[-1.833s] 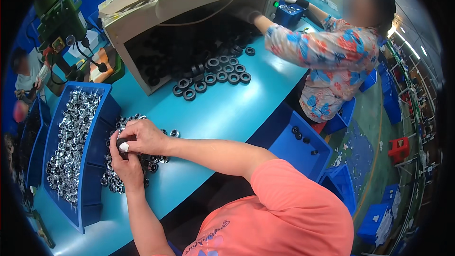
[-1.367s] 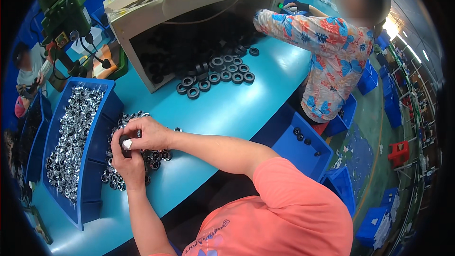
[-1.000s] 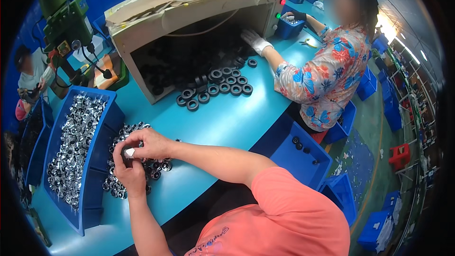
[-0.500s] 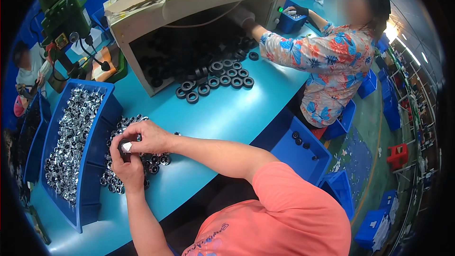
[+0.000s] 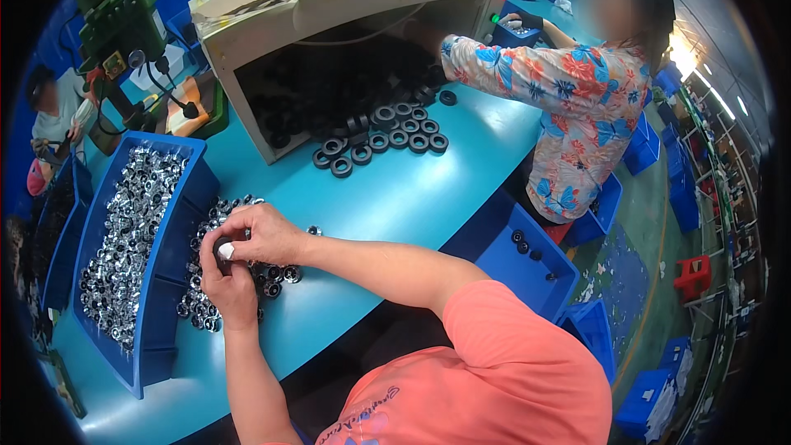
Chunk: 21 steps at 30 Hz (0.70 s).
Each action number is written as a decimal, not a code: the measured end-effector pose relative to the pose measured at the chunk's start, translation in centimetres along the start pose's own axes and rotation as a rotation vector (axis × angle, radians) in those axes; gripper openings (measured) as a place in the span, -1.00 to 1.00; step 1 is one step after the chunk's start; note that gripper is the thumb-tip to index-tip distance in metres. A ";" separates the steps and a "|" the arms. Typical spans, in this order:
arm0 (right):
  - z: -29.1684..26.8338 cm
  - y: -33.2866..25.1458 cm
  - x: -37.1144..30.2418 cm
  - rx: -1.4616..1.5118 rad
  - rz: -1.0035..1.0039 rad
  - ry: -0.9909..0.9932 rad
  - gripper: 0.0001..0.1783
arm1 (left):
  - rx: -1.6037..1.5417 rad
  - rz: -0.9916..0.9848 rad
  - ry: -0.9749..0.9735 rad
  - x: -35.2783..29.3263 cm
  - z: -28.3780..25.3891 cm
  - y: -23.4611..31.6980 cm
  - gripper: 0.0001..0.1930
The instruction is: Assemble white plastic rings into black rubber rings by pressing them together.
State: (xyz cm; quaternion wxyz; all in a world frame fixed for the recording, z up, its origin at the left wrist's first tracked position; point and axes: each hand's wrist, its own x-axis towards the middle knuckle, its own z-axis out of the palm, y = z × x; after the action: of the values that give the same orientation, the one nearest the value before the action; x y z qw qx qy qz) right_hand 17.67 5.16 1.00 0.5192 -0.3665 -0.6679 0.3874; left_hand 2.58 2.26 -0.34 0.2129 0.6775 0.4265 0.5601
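Over a pile of shiny metal parts [image 5: 198, 311] with dark centres, my two hands meet around a small black ring [image 5: 218, 245]. My left hand [image 5: 232, 292] pinches it from the near side, fingers closed. From the right, my right hand [image 5: 270, 235] curls its fingers over the same piece, thumb pressed to its face. Something white [image 5: 225, 251], perhaps a wrap on the thumb tip, shows against the black. Whether a metal part sits inside the ring is hidden by my fingers.
A blue bin [image 5: 169, 280] full of metal parts stands left of my hands. Black rings [image 5: 400, 138] spill from a box-like cabinet [image 5: 247, 107] on the turquoise table [image 5: 346, 210]. A co-worker in a flowered shirt [image 5: 568, 107] reaches into the cabinet. Green machine [image 5: 115, 25], far left.
My hands keep their grip on the black ring with hardly any movement. The co-worker's arm has gone deeper into the cabinet. The whole view has shifted slightly.
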 end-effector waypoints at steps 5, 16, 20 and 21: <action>0.1 -0.1 0.0 -0.002 0.054 -0.007 -0.69 | -0.042 -0.058 -0.032 -0.1 -0.1 -0.1 -0.54; -0.4 -0.3 0.3 0.122 0.154 -0.117 -0.73 | -0.218 -0.068 -0.072 -0.2 -0.5 -0.6 -0.51; -1.0 -0.6 0.4 0.359 0.260 -0.199 -0.79 | -0.281 -0.070 -0.102 -0.3 -0.5 -0.5 -0.49; -1.1 -0.7 0.5 0.396 0.280 -0.214 -0.80 | -0.298 -0.070 -0.108 -0.3 -0.5 -0.4 -0.49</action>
State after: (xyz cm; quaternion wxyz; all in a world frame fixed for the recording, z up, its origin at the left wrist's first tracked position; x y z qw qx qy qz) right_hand 18.61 5.40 2.03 0.4484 -0.3037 -0.5731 0.6150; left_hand 1.99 2.18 -0.65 0.3530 0.6522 0.3502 0.5722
